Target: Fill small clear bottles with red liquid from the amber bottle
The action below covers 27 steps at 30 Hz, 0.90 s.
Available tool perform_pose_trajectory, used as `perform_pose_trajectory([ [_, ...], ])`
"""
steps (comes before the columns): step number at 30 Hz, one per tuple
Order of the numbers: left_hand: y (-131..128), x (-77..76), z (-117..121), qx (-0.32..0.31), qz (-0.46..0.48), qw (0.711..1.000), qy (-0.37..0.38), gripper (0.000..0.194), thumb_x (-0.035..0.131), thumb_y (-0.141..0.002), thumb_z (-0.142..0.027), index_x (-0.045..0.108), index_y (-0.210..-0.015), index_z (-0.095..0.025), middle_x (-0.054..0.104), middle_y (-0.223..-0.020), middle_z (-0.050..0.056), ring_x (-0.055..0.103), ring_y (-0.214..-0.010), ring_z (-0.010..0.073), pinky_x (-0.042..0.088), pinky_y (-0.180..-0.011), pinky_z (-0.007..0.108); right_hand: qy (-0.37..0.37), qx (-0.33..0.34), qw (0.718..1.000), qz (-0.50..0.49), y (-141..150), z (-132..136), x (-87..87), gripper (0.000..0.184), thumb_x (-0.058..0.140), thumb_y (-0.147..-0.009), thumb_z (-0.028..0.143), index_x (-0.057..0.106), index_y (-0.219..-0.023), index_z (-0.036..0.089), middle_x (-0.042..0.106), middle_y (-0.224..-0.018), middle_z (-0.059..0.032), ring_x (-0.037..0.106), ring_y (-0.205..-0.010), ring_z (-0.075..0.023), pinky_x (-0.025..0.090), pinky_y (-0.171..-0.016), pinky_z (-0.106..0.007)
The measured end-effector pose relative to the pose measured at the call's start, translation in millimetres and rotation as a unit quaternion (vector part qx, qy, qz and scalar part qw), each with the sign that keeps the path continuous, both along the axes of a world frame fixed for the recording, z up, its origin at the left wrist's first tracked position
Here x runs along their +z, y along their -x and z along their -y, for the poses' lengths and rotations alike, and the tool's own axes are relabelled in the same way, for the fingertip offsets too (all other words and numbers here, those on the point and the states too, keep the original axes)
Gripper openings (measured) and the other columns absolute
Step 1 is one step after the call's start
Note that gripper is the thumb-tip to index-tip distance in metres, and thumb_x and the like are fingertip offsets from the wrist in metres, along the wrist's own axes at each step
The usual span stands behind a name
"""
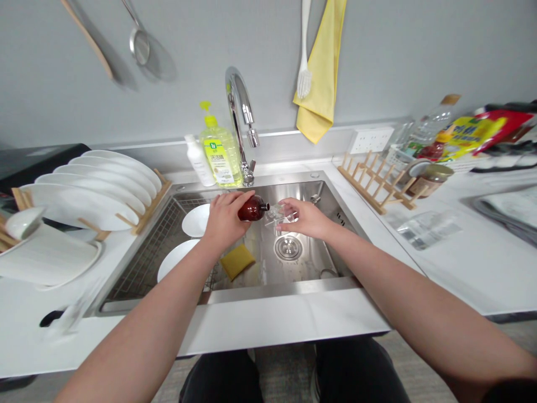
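Left grip [224,221] wraps closed around a dark amber bottle [251,209], its base hidden by the hand; right grip [304,218] pinches a clear object [279,212], too transparent to make out, both above the steel sink [277,289] at frame centre.

The left hand [226,221] hid most of the brown bottle [251,209]. The clear glass [279,214] at the right hand [304,218] was too see-through and blurred to make out its shape. Label print on the dish soap bottle [220,159] was too small to read. The wooden spatula [86,33] and yellow towel [323,56] were cut off at the top edge, the printed packet [501,131] at the right. A blurred clear object [71,310] on the lower-left counter couldn't be identified.
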<state>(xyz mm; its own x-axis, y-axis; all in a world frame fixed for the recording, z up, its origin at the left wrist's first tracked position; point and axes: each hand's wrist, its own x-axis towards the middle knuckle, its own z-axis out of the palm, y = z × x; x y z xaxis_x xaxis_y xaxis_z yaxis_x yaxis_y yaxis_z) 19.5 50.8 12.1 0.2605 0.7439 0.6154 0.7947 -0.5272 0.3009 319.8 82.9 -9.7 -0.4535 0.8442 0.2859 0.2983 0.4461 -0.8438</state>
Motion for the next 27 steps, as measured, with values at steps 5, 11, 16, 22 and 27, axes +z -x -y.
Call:
perform_pose_trajectory([
  [5,-2.6,8.3,7.1,0.042,-0.061,0.997,-0.001,0.079,0.086,-0.081,-0.019,0.071,-0.157,-0.033,0.075,-0.151,0.010,0.066,-0.139,0.0418,0.041,-0.127,0.061,0.003,-0.012,1.000,0.006,2.1,1.8,0.7,0.071,0.108,-0.072,0.045,0.075,-0.131,0.024,0.083,-0.111,-0.0075,0.080,-0.102,-0.0266,0.068,-0.096,-0.043],
  [11,-5.3,14.1,13.8,0.074,-0.108,0.991,0.000,0.077,0.081,-0.087,-0.019,0.067,-0.161,-0.035,0.073,-0.157,0.008,0.064,-0.145,0.0379,0.035,-0.132,0.059,0.002,-0.027,0.999,0.016,5.7,5.6,1.7,0.070,0.108,-0.071,0.045,0.075,-0.130,0.023,0.083,-0.109,-0.0068,0.082,-0.100,-0.0261,0.068,-0.095,-0.041],
  [16,-5.1,13.1,14.2,0.081,-0.113,0.990,-0.007,0.078,0.080,-0.087,-0.018,0.066,-0.161,-0.036,0.073,-0.157,0.008,0.063,-0.146,0.0385,0.031,-0.134,0.061,-0.004,-0.032,0.999,0.025,7.4,7.3,3.3,0.069,0.107,-0.073,0.045,0.075,-0.130,0.022,0.084,-0.109,-0.0076,0.082,-0.099,-0.0265,0.068,-0.096,-0.042],
  [22,-4.7,13.2,14.9,0.079,-0.112,0.990,-0.024,0.075,0.078,-0.088,-0.017,0.068,-0.160,-0.036,0.073,-0.155,0.009,0.063,-0.146,0.0380,0.027,-0.135,0.063,-0.002,-0.032,0.999,0.025,8.4,8.4,4.0,0.068,0.107,-0.072,0.045,0.074,-0.128,0.022,0.084,-0.109,-0.0069,0.082,-0.099,-0.0261,0.067,-0.094,-0.042],
  [27,-5.0,14.1,15.0,0.075,-0.114,0.990,-0.034,0.072,0.077,-0.090,-0.017,0.069,-0.159,-0.037,0.074,-0.155,0.009,0.063,-0.147,0.0376,0.025,-0.136,0.064,-0.007,-0.032,0.999,0.019,9.7,8.8,3.8,0.065,0.108,-0.071,0.043,0.075,-0.124,0.023,0.083,-0.106,-0.0060,0.082,-0.098,-0.0255,0.068,-0.095,-0.041],
])
